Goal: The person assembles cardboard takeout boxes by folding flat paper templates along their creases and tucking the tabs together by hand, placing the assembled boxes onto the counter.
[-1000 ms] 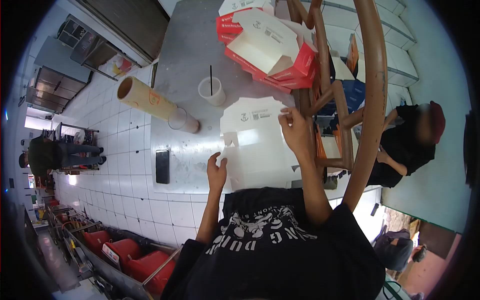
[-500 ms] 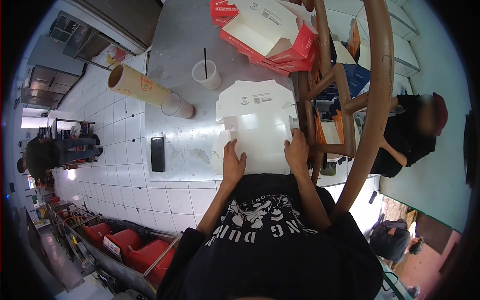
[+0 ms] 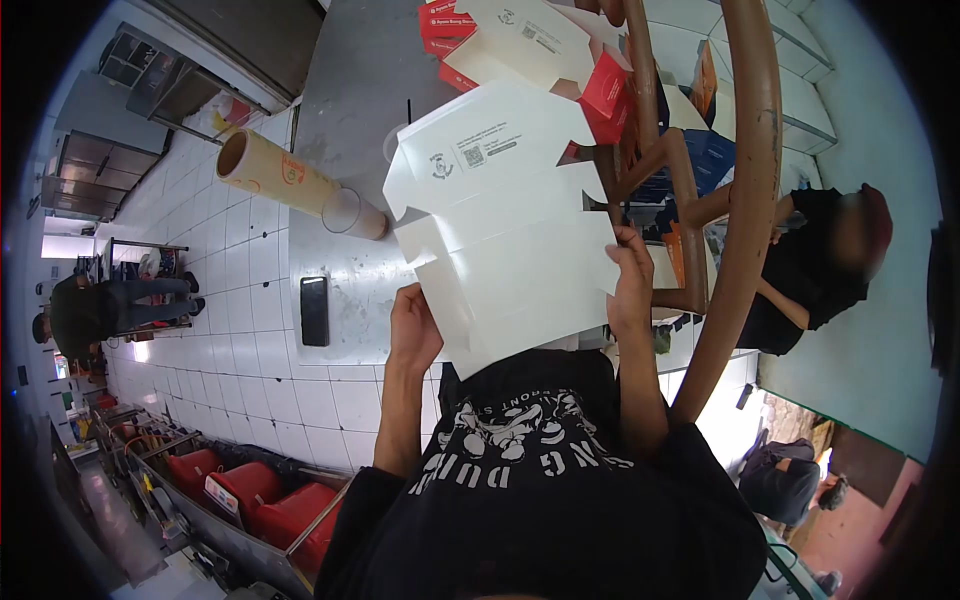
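Observation:
Held up between both hands is a flat, die-cut cardboard box blank [image 3: 510,270], white side facing me, with a printed logo and a square code near its far end. My left hand [image 3: 414,328] grips its lower left edge, fingers behind the sheet. On the right edge, my right hand [image 3: 631,280] holds it with the thumb on the near face and fingers around the side. The blank is tilted, its left side lower and nearer my body. Whatever lies on the table directly under it is mostly hidden.
Folded red-and-white boxes [image 3: 540,60] stand at the far end of the metal table [image 3: 350,120]. A phone [image 3: 314,311], a pinkish plastic cup [image 3: 356,214] and a large cardboard roll [image 3: 270,172] are on the left. Brown chair rails [image 3: 752,200] border the right; a person [image 3: 825,260] is beyond.
Both hands have lifted the cardboard blank off the table and tilted it. My hands have moved apart, and the blank now covers most of the white cup with the straw.

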Demonstrator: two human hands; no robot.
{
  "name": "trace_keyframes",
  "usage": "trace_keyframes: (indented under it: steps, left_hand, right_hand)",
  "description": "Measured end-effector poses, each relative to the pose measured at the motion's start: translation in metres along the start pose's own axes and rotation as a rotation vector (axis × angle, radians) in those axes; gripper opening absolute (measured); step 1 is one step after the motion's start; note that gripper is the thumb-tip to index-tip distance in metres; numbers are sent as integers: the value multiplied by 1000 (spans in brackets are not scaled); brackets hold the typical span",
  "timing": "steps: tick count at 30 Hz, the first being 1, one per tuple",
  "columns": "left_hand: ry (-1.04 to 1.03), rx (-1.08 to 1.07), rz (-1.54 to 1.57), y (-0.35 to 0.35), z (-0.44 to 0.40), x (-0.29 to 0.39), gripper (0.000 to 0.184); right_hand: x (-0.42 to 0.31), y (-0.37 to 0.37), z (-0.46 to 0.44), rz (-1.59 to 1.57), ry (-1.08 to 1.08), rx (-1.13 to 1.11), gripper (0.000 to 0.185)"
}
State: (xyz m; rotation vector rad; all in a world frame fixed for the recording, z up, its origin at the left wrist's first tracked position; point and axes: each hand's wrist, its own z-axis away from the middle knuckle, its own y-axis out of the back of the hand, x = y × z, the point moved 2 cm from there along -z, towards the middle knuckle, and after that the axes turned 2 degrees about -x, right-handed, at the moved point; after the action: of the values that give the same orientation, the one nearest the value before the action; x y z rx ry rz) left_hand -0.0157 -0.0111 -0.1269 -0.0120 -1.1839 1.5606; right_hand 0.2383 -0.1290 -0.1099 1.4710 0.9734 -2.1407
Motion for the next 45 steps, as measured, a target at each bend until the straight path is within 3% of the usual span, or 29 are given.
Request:
trace_keyframes:
  steps: [5,7,14,19,23,25,27,30,32,33,35,36,37,39,40,42,45]
  left_hand:
    - [-20,-148,-19,-34,22,18,41]
    - [-69,-155,-165,-37,21,22,40]
    - [-258,-81,-556,-42,33,35,35]
    - [-377,-52,-678,-41,38,41,26]
    - [-404,-82,-675,-35,40,44,27]
    - [-286,-312,-498,-28,39,47,36]
    - [-268,-333,-404,-34,41,45,47]
    - [-144,-5,-199,-49,34,39,50]
    - [-210,51,-180,-62,24,40,48]
    - [-275,113,-159,-65,24,42,47]
    - [-351,86,-71,-73,28,51,46]
    - [-425,57,21,-75,30,56,44]
    - [-439,60,25,-74,28,59,44]
    - [-529,86,103,-69,28,64,41]
    - [-531,89,99,-68,29,64,41]
    - [-591,174,17,-68,28,61,38]
    - [-613,132,-115,-62,34,56,35]
  right_hand:
    - [-17,-19,7,-411,-84,-146,20]
    - [-13,-23,6,-173,-97,-125,26]
    - [-37,-39,6,28,-38,-241,53]
    - [-34,-29,-6,197,-72,-290,54]
    - [-44,-31,-6,204,-38,-295,54]
    - [-54,-32,-7,212,-34,-333,55]
    - [-60,-34,-5,219,-32,-375,56]
    - [-66,-41,1,418,26,-394,59]
    - [-75,-46,5,773,314,-330,63]
    - [-74,-50,8,770,316,-332,63]
    - [-78,-53,18,718,691,206,59]
    - [-64,-52,23,671,761,348,54]
    - [-47,-56,25,665,767,336,54]
    - [-16,-67,28,372,483,176,46]
    - [-14,-67,33,368,480,174,46]
    - [3,-76,39,134,-313,-438,45]
    - [-8,-84,38,300,-143,-388,44]
